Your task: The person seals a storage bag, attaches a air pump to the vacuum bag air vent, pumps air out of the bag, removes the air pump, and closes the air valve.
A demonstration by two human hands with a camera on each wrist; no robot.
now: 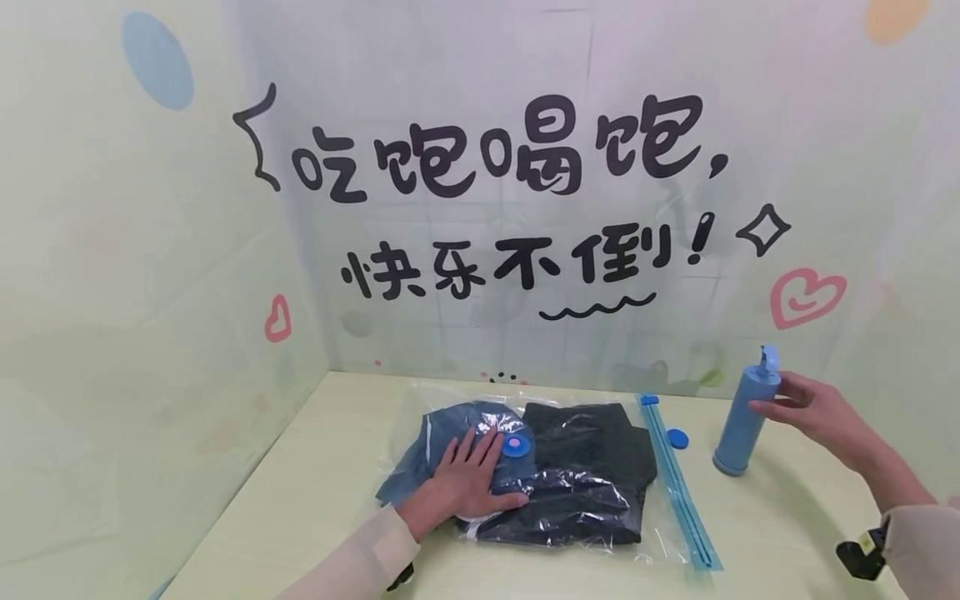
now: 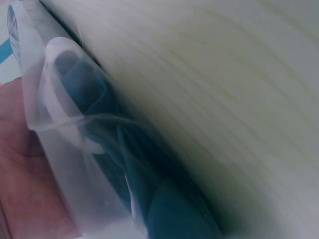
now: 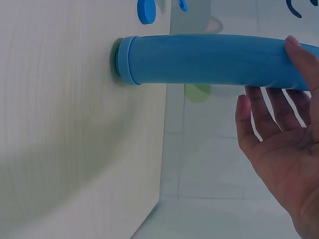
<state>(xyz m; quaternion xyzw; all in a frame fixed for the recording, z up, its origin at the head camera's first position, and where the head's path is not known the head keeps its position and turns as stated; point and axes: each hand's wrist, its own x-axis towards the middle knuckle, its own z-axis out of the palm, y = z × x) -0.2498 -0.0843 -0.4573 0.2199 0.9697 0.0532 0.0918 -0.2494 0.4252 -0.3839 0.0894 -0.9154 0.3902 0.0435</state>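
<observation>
A clear vacuum storage bag [image 1: 667, 533] lies flat on the table, with folded blue clothing [image 1: 442, 425] on its left side and black clothing [image 1: 585, 450] on its right. My left hand [image 1: 468, 479] rests on the bag with fingers spread, beside the round blue valve [image 1: 516, 445]. In the left wrist view, the palm sits against the film. Off to the right, a blue cylindrical hand pump [image 1: 746, 425] stands nearly upright, leaning slightly right. My right hand [image 1: 817, 412] holds it near the top between thumb and fingers, below its looped handle [image 1: 768, 358].
Between bag and pump lies a round blue cap [image 1: 677, 438]. A blue zip strip [image 1: 678, 483] with a slider [image 1: 649, 401] runs down the bag's right edge. The pale wooden table [image 1: 277, 492] ends at a printed wall sheet [image 1: 480, 333] behind and to the left.
</observation>
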